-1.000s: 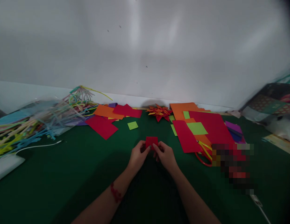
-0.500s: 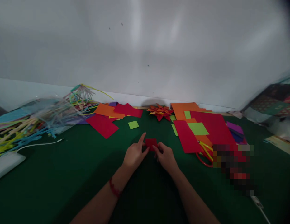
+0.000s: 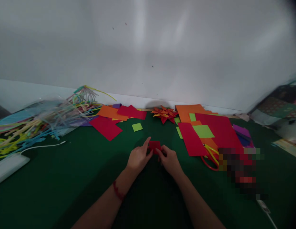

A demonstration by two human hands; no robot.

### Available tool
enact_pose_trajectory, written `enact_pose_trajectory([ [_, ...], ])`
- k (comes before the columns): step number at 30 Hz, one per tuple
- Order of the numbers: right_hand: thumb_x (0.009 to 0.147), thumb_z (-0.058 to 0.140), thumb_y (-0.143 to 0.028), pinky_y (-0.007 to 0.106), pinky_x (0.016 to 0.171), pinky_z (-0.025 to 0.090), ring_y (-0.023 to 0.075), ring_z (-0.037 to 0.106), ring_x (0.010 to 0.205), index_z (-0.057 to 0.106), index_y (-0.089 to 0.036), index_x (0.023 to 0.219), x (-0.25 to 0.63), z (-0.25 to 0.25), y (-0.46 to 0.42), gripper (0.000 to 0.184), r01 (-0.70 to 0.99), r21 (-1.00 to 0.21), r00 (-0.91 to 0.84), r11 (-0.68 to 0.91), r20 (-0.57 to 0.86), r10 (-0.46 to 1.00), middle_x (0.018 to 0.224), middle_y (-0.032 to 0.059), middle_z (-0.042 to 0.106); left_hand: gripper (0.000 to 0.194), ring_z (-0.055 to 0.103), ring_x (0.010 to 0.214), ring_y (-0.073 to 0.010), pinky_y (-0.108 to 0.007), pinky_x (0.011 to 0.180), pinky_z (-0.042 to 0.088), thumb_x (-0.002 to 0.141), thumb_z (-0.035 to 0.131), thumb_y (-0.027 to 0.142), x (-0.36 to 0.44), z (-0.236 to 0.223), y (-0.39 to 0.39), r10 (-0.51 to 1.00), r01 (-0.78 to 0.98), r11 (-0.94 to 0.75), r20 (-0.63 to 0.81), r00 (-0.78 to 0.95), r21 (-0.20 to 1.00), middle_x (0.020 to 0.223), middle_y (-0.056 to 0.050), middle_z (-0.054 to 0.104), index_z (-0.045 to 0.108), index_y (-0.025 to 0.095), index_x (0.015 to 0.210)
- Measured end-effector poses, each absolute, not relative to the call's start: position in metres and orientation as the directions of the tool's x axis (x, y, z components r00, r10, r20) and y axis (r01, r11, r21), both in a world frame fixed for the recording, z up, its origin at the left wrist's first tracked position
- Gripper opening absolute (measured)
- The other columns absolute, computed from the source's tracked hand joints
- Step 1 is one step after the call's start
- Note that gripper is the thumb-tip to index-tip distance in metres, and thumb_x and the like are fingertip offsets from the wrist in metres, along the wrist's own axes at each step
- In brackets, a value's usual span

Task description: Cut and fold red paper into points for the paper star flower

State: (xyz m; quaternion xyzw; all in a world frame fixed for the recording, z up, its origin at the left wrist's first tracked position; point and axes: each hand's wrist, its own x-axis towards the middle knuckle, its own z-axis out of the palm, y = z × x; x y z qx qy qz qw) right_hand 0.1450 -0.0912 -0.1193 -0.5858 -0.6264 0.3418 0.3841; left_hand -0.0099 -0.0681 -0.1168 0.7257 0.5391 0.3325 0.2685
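A small red piece of paper is held up between my two hands above the green tabletop. My left hand pinches its left side, with the index finger raised beside the paper. On the other side, my right hand grips the lower right, its thumb across the front. A pale green paper square lies flat just beyond my left hand. Behind the held paper sits a red and orange folded-paper flower, near the wall. The fingers behind the paper are hidden.
Red sheets and orange ones lie at the back left, beside a heap of pipe cleaners under clear plastic. To the right are more coloured sheets and yellow-and-red scissors. A white device with a cable stands far left.
My left index finger has lifted off the paper and pointed upward, then drawn slightly back in. The left hand has turned a little; my right hand keeps its pinch.
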Motion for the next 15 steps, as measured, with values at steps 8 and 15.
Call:
enact_pose_trajectory([
  [8, 0.083, 0.043, -0.042, 0.022, 0.043, 0.036, 0.0098, 0.046, 0.037, 0.044, -0.022, 0.065, 0.145, -0.116, -0.092, 0.027, 0.425, -0.900, -0.077, 0.096, 0.070, 0.995, 0.049, -0.0051, 0.052, 0.027, 0.058, 0.073, -0.0177, -0.025, 0.063, 0.043, 0.073, 0.056, 0.035, -0.007, -0.118, -0.062, 0.988, 0.203, -0.067, 0.037, 0.149, 0.977, 0.076, -0.002, 0.063, 0.058, 0.018, 0.094],
  [15, 0.083, 0.040, -0.046, 0.022, 0.045, 0.037, 0.0105, 0.048, 0.040, 0.048, -0.021, 0.066, 0.142, -0.116, -0.093, 0.031, 0.442, -0.893, -0.078, 0.085, 0.057, 0.995, 0.049, -0.0038, 0.053, 0.029, 0.048, 0.052, -0.0117, -0.021, 0.050, 0.036, 0.076, 0.050, 0.043, -0.007, -0.125, -0.058, 0.991, 0.149, -0.015, -0.006, 0.134, 0.989, 0.055, 0.003, 0.051, 0.055, 0.016, 0.070],
])
